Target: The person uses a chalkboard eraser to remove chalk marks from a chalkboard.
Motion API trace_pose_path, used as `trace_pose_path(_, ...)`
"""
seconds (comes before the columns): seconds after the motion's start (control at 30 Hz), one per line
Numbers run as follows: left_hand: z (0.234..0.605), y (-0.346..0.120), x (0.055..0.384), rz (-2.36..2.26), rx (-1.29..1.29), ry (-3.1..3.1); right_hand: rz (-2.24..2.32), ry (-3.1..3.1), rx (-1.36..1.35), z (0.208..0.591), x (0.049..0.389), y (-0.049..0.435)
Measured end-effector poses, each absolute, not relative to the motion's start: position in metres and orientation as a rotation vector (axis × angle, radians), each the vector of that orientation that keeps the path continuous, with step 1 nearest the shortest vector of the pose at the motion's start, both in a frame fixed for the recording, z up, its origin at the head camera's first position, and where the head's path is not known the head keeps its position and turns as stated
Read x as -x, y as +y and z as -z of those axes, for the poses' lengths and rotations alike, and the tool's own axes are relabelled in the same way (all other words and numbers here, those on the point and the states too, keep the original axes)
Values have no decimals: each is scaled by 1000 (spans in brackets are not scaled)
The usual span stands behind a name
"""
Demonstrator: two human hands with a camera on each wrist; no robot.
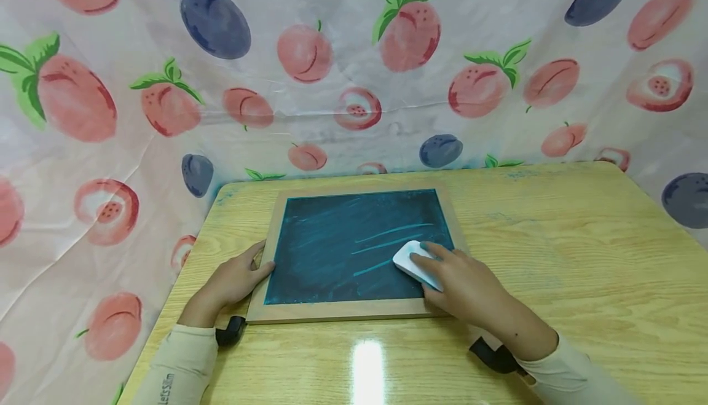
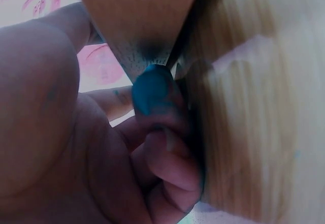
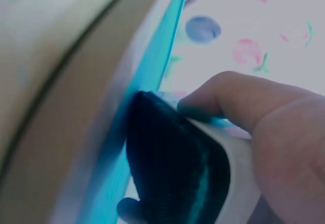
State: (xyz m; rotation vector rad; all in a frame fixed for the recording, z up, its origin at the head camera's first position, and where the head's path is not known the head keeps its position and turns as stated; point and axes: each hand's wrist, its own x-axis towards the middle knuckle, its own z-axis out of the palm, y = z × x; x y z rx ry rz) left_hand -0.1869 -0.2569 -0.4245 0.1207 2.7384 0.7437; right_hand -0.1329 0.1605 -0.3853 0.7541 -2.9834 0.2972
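A white plastic eraser with a dark felt pad (image 1: 418,264) was gripped by the curled fingers of the right hand (image 1: 464,285) and pressed against the teal chalkboard in a pale wooden frame (image 1: 354,246), close to its right edge. The frame's left edge was steadied by the left hand (image 1: 235,279), thumb hooked over the wood. Bare wooden tabletop (image 1: 581,251) lay open to the right and front, while a fruit-printed cloth (image 1: 354,73) closed off the far edge
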Motion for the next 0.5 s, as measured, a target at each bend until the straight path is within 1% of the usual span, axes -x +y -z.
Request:
trace_pose_path(0.23, 425, -257, 188, -726, -134, 2746, -309, -3025, -562, 383, 148, 182)
trace_pose_path(0.5, 425, -257, 187, -735, -128, 2743, -338, -3039, -511, 383, 152, 186)
